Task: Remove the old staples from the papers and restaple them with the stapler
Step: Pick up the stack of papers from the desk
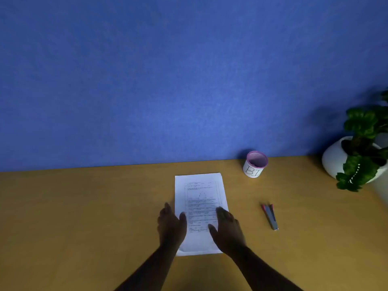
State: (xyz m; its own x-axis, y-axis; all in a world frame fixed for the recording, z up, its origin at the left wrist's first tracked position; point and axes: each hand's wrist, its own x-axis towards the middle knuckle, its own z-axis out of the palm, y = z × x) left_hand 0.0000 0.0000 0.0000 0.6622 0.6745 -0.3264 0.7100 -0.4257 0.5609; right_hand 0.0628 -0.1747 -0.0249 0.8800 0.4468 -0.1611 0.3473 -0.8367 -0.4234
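Now both hands [172, 226] [227, 229] flat on rect. papers [199, 198]

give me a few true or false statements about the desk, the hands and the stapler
1. Both hands rest on the papers. True: the left hand lies at their left edge, the right hand at their right.
2. The right hand holds the stapler. False: it lies on the desk, right of the papers, untouched.
3. The cup stands by the blue wall. True.
4. The plant stands at the desk's left end. False: it is at the right.
5. The papers are crumpled in a ball. False: they lie flat.
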